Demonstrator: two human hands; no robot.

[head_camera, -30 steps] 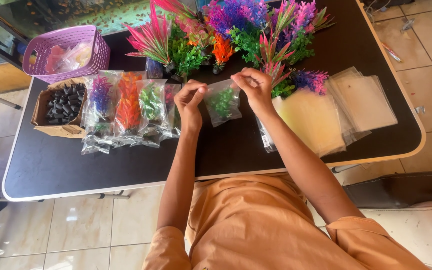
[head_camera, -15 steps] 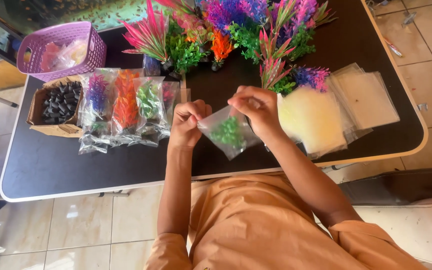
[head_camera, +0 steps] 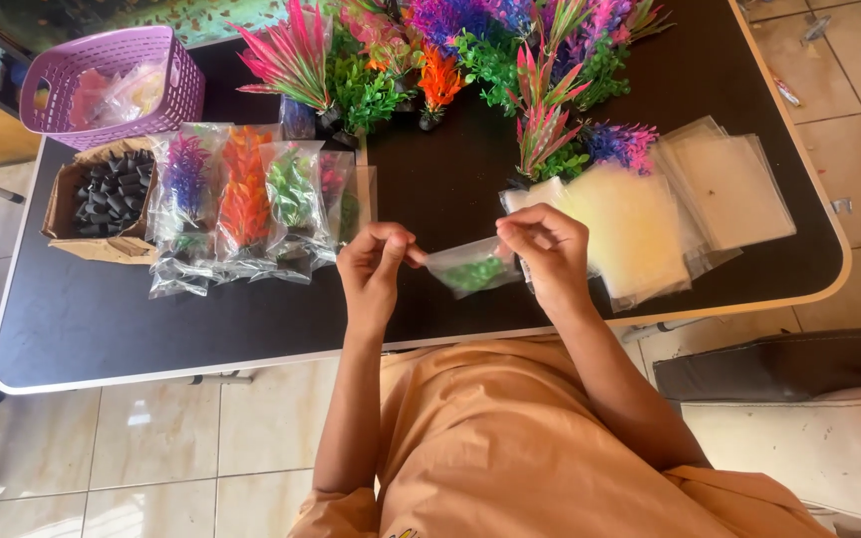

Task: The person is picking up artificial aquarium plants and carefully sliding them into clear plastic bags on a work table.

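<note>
Head view, looking straight down. We see both hands raised just over the near edge of a dark table [head_camera: 450, 189]. The left hand [head_camera: 376, 264] pinches one end of a small clear bag [head_camera: 470, 269] between thumb and fingertips; the right hand [head_camera: 545, 249] pinches the other end the same way. Both grips are closed on the plastic. The bag hangs stretched between the two hands, slightly blurred, with a small green plastic plant inside it.

To the left of the left hand we note a row of filled bags [head_camera: 246, 204] lying flat and overlapping, holding purple, orange and green plants. Further left sits a cardboard box [head_camera: 77, 214] full of small black pieces, and behind it a purple basket [head_camera: 117, 60] with crumpled plastic inside.

Across the far side of the table we count a loose heap of artificial plants [head_camera: 450, 60] in pink, green, orange, purple and blue, some upright on dark bases.

Just beside the right hand, and partly under it, lies a stack of empty clear bags [head_camera: 640, 224], fanned out toward the table's right corner.

Below the hands we see our own orange shirt [head_camera: 530, 448], and pale floor tiles [head_camera: 171, 438] on either side
</note>
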